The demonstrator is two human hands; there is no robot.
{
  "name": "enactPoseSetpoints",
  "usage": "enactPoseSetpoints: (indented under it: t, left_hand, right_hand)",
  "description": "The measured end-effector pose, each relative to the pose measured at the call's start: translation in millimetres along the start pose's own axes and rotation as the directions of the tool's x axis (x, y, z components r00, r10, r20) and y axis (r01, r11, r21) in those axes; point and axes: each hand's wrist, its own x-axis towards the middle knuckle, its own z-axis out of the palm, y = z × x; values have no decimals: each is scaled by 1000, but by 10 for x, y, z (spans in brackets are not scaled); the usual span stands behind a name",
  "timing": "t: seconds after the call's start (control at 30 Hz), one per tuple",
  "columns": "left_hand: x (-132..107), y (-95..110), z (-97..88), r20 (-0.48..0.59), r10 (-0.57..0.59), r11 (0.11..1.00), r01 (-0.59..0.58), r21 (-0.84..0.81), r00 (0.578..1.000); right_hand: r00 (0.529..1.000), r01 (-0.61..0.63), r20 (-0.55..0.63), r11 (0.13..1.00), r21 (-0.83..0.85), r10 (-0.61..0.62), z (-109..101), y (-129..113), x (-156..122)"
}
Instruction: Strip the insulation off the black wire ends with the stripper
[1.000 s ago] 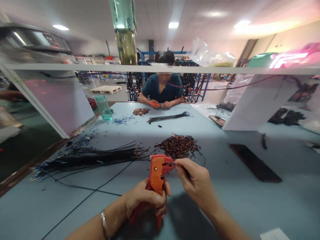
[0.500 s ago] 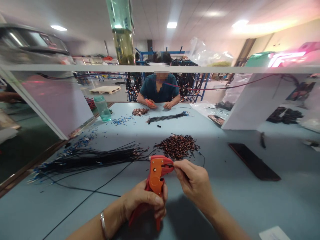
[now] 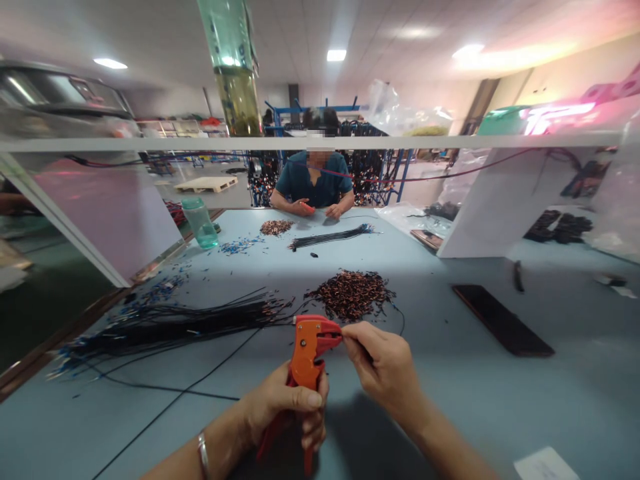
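Note:
My left hand (image 3: 293, 403) is wrapped round the handles of an orange and red wire stripper (image 3: 306, 343), which stands upright over the table. At its jaws, on the right side, my right hand (image 3: 383, 357) is closed in a pinch. The pinched end is mostly hidden by my fingers; a thin black wire (image 3: 401, 320) loops out behind that hand. Just beyond the stripper lies a heap of short black and copper-coloured pieces (image 3: 353, 293). To the left, a thick bundle of black wires (image 3: 200, 323) with blue-tipped ends rests on the tabletop.
A black phone (image 3: 503, 320) lies on the right. A shelf (image 3: 400, 142) crosses above the table. Opposite sits a co-worker (image 3: 315, 180) holding a red tool, near a smaller wire bundle (image 3: 330, 235). A green bottle (image 3: 200, 223) stands at the left edge.
My view has shifted slightly, so everything sits a little further left. Both hands and the stripper keep the same arrangement. The co-worker's red tool has tilted a little.

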Motion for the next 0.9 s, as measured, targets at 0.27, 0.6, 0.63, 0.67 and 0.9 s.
enactPoseSetpoints:
  t: [0.27,0.6,0.63,0.67,0.9]
  left_hand:
    - [1,-31,-6,4,0,1000,0,-18,1000]
    - [10,-7,14,19,-14,999,15,-29,1000]
    - [9,-11,14,16,-13,1000,13,-28,1000]
    - [8,-18,13,8,-13,1000,13,-25,1000]
    - [30,-94,10,-72,-29,1000,29,-5,997]
  right_hand:
    - [999,-24,28,1000,13,24,-21,19,-1]
    - [999,-30,34,1000,8,30,-16,29,-1]
    - [999,-32,33,999,10,31,-13,33,-1]
    - [999,-33,33,999,11,33,-8,37,-2]
    - [999,-20,-34,983,-183,14,74,57,-41]
